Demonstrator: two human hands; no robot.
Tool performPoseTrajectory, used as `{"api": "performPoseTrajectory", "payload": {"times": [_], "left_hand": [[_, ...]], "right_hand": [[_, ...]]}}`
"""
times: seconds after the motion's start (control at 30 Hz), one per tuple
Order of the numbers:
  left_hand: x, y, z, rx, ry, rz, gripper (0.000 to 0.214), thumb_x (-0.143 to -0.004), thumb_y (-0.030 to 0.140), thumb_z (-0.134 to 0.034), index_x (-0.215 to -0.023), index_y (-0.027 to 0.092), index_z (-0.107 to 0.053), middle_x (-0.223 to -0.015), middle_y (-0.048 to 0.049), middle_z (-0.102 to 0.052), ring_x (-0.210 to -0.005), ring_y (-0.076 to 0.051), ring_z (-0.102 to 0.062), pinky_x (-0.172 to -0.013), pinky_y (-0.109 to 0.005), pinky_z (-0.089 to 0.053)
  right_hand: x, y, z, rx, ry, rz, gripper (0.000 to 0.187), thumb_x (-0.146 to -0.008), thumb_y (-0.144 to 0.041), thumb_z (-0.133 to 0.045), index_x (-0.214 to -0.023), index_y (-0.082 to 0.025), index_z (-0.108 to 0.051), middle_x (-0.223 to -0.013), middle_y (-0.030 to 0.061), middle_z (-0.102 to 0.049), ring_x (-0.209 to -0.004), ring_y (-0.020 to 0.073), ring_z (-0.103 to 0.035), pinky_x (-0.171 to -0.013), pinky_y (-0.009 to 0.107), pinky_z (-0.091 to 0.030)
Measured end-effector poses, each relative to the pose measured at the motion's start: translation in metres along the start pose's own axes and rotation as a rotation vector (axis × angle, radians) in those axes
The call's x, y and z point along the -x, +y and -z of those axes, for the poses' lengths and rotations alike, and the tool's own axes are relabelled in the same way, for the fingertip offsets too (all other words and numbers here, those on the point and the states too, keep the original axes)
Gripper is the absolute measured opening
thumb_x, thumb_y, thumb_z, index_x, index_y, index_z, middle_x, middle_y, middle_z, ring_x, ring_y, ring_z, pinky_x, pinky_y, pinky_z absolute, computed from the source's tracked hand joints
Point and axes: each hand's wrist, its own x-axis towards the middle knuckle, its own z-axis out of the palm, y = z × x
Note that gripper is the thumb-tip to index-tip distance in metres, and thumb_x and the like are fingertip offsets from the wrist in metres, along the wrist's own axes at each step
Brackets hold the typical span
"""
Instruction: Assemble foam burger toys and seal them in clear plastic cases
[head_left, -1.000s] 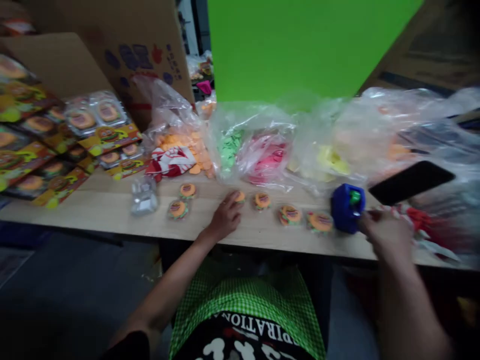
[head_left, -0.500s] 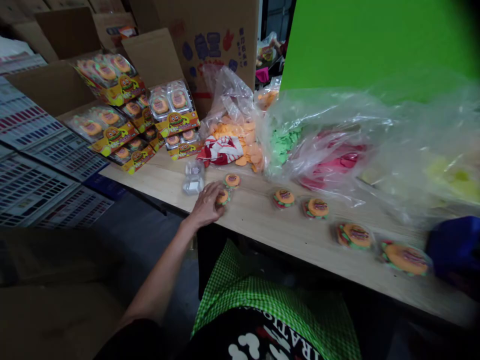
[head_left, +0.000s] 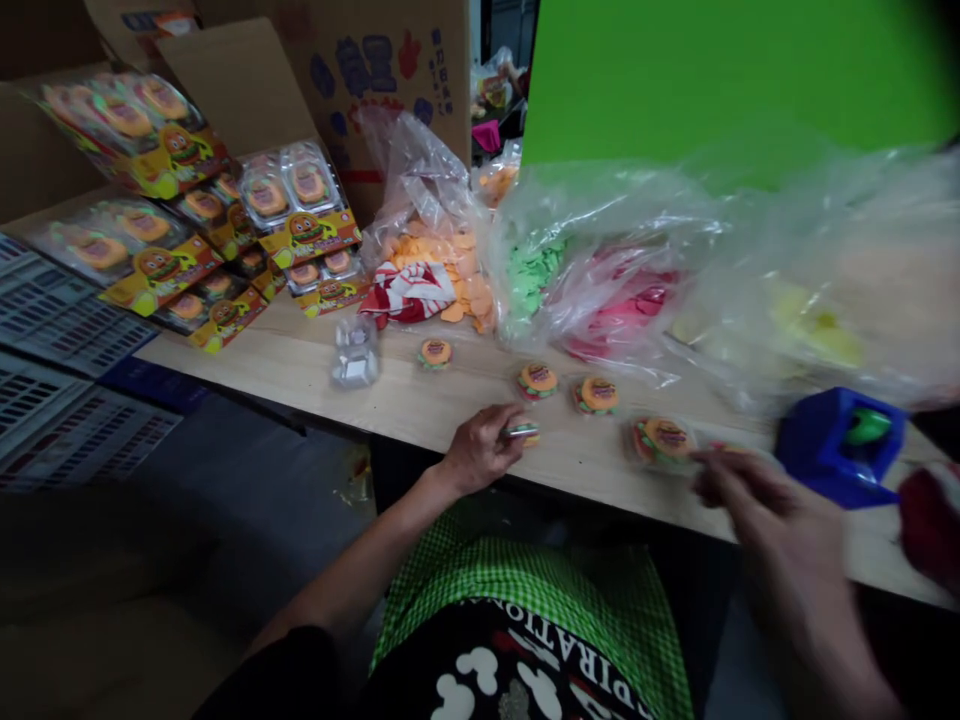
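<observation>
My left hand (head_left: 486,446) is closed around a toy burger (head_left: 526,432) in a clear case, tilted just above the table's front edge. My right hand (head_left: 776,515), blurred, has its thumb and forefinger drawn together beside another cased burger (head_left: 661,440). Whatever its fingertips hold is hidden or too small to name. A further burger is mostly covered by this hand. More cased burgers (head_left: 536,380) stand in a loose row on the wooden table (head_left: 442,410), with one burger (head_left: 435,353) farther left. To the right of the row is a blue tape dispenser (head_left: 840,445).
Clear empty-looking cases (head_left: 355,355) lie at left, before stacked display boxes of burgers (head_left: 307,225). Plastic bags with orange pieces (head_left: 469,285), green pieces (head_left: 532,275) and pink pieces (head_left: 637,300) line the back. A green panel (head_left: 720,90) rises behind.
My left hand has lifted a burger from the left and carried it right, turning it. My right hand has come into view at the right end of the row. The view has shifted right.
</observation>
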Motion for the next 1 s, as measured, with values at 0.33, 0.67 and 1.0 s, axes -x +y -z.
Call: {"api": "performPoseTrajectory", "payload": {"times": [0.33,0.67,1.0], "left_hand": [[-0.017,0.020,-0.018,0.196,-0.058,0.064,0.024,-0.086,0.018,-0.064,-0.109,0.023,-0.060,-0.117,-0.0061,-0.072,-0.109,-0.022,-0.070,-0.095,-0.036,-0.057],[-0.019,0.010,-0.016,0.223,-0.068,-0.098,0.032,-0.089,0.015,-0.058,-0.120,0.023,-0.063,-0.126,-0.0071,-0.069,-0.119,-0.021,-0.065,-0.104,-0.039,-0.054],[-0.020,-0.002,-0.019,0.374,-0.063,-0.098,0.029,-0.090,0.016,-0.059,-0.116,0.021,-0.070,-0.130,-0.0112,-0.068,-0.124,-0.022,-0.063,-0.107,-0.042,-0.052]], "right_hand": [[0.009,-0.072,-0.104,-0.631,-0.420,-0.187,0.080,-0.070,-0.042,-0.068,-0.139,-0.004,-0.052,-0.051,-0.0049,-0.058,-0.047,0.0128,-0.047,-0.052,0.027,-0.038],[0.000,-0.074,-0.112,-0.597,-0.372,-0.264,0.078,-0.064,-0.035,-0.062,-0.133,0.000,-0.050,-0.049,-0.0056,-0.057,-0.043,0.0123,-0.045,-0.046,0.024,-0.034],[-0.010,-0.064,-0.108,-0.084,-0.445,-0.051,0.060,-0.079,-0.022,-0.055,-0.138,-0.011,-0.056,-0.052,-0.0019,-0.062,-0.052,0.0161,-0.058,-0.057,0.026,-0.043]]}}
